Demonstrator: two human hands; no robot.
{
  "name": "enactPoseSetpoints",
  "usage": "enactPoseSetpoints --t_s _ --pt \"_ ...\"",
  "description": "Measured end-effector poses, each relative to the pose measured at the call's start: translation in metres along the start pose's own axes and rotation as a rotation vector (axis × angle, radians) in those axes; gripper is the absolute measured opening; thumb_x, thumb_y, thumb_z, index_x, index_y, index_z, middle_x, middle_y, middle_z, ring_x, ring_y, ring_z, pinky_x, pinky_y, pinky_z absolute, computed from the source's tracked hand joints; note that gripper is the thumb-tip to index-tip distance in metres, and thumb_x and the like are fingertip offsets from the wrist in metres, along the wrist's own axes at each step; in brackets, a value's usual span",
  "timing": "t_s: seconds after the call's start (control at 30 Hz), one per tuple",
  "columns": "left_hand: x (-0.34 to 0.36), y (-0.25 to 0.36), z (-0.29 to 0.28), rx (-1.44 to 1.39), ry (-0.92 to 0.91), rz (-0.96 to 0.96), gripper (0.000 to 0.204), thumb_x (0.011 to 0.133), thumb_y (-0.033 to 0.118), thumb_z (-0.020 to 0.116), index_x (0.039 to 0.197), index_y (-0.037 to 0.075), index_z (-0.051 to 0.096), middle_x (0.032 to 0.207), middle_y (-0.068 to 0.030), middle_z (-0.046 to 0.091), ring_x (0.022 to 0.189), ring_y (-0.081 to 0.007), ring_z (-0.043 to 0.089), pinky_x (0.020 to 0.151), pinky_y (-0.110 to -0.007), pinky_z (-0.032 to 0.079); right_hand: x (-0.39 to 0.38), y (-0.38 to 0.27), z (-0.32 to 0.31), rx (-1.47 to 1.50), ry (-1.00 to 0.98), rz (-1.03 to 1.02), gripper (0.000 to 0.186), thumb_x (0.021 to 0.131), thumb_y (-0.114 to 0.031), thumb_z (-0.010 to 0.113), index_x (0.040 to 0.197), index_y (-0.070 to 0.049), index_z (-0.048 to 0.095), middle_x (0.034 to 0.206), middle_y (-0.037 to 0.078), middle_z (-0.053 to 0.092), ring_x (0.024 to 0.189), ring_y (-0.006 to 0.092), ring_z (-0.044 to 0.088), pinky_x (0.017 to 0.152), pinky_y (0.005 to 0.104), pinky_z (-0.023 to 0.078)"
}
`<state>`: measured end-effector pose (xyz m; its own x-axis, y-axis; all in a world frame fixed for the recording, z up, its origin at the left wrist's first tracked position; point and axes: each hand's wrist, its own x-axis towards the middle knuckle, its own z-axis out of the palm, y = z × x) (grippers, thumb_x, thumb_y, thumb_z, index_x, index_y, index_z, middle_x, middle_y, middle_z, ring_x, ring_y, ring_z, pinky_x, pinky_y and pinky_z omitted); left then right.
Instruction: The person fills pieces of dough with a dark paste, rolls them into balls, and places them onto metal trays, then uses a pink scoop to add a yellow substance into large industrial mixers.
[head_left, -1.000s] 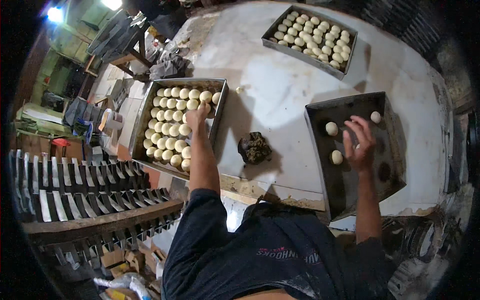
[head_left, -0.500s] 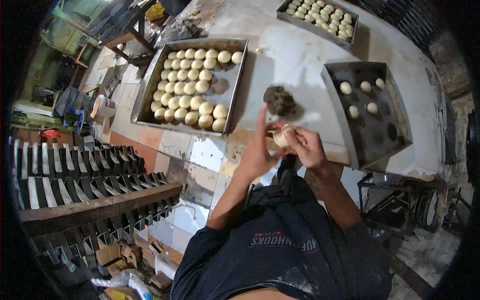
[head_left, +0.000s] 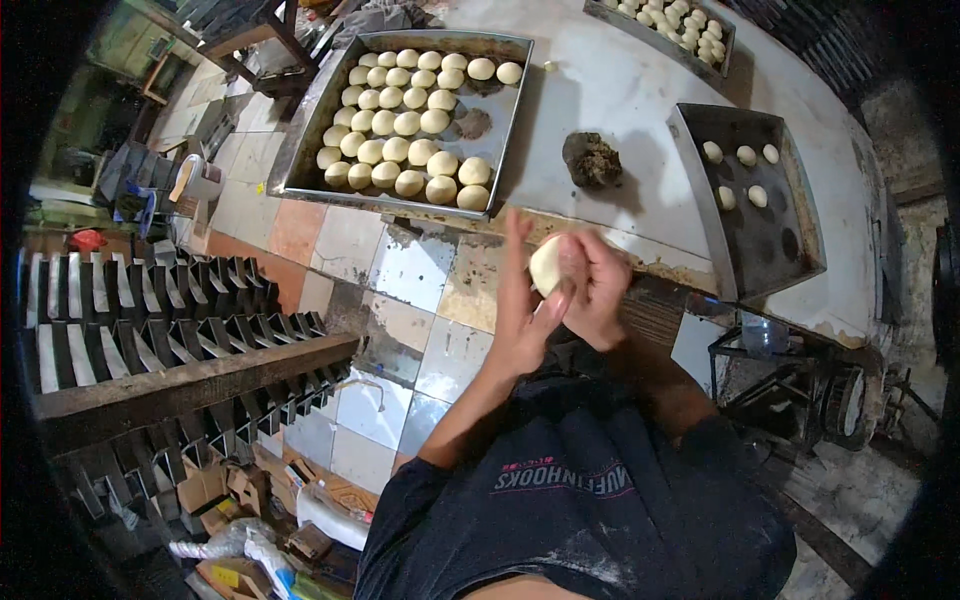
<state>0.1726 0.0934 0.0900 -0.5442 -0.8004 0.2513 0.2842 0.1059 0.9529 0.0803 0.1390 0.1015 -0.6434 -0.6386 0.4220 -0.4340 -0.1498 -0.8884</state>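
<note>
A pale dough ball (head_left: pixel 546 266) is between my hands, held clear of the table's front edge. My right hand (head_left: pixel 598 285) closes around its right side, with fingers and thumb pressed on it. On the other side is my left hand (head_left: pixel 522 315), its fingers stretched upward and its thumb reaching to the dough's lower edge. Just beyond my hands, a dark brown crumbly lump (head_left: pixel 592 160) lies on the pale tabletop (head_left: pixel 640 212).
A large metal tray (head_left: pixel 515 110) with rows of dough balls stands left. At right, a dark tray (head_left: pixel 760 235) holds several smaller balls. Another filled tray (head_left: pixel 722 68) is at the back. A slatted rack (head_left: pixel 200 375) stands lower left, near cardboard boxes (head_left: pixel 205 492).
The dough has gone from a partly folded shape to a rounder, smoother ball. My right hand has closed further around it. The view has shifted, so trays and lump appear higher.
</note>
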Motion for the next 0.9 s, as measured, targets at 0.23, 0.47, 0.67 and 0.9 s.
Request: enactPoseSetpoints --t_s 0.23,0.47,0.67,0.9 --pt "0.068 -0.026 0.013 -0.197 -0.055 -0.473 0.038 0.104 0.027 0.054 0.121 -0.006 0.059 0.108 -0.0081 0.066 0.095 -0.0157 0.063 0.085 -0.029 0.049 0.076 0.095 -0.006 -0.15 -0.121 -0.021 0.036 0.103 -0.03 0.047 0.094 0.0 0.064 0.079 0.016 0.057 0.073 0.0295 0.059 0.069 0.0406 0.047" --pt "0.104 -0.075 0.027 -0.545 0.088 -0.897 0.037 0.102 0.026 0.054 0.126 -0.003 0.055 0.121 -0.011 0.063 0.11 -0.0217 0.063 0.096 -0.036 0.052 0.118 0.141 -0.043 0.144 -0.262 0.014 0.022 0.098 -0.019 0.054 0.094 0.002 0.062 0.081 0.017 0.058 0.076 0.0335 0.06 0.07 0.0393 0.047" --pt "0.146 -0.102 0.034 -0.515 0.019 -0.684 0.043 0.103 0.03 0.052 0.129 -0.004 0.056 0.127 -0.0137 0.062 0.119 -0.0266 0.059 0.102 -0.039 0.048 0.139 0.179 -0.091 -0.517 -0.293 0.112 0.021 0.084 -0.003 0.064 0.105 0.0 0.065 0.101 0.019 0.065 0.091 0.038 0.065 0.081 0.0426 0.054" --pt "0.18 -0.102 0.057 -0.413 -0.027 -0.648 0.048 0.103 0.023 0.049 0.142 -0.004 0.044 0.143 -0.0168 0.051 0.129 -0.0272 0.052 0.11 -0.045 0.04 0.156 0.223 -0.102 -0.272 -0.301 0.19 0.014 0.081 0.0 0.064 0.094 0.001 0.067 0.086 0.017 0.067 0.08 0.0349 0.069 0.074 0.0386 0.056"
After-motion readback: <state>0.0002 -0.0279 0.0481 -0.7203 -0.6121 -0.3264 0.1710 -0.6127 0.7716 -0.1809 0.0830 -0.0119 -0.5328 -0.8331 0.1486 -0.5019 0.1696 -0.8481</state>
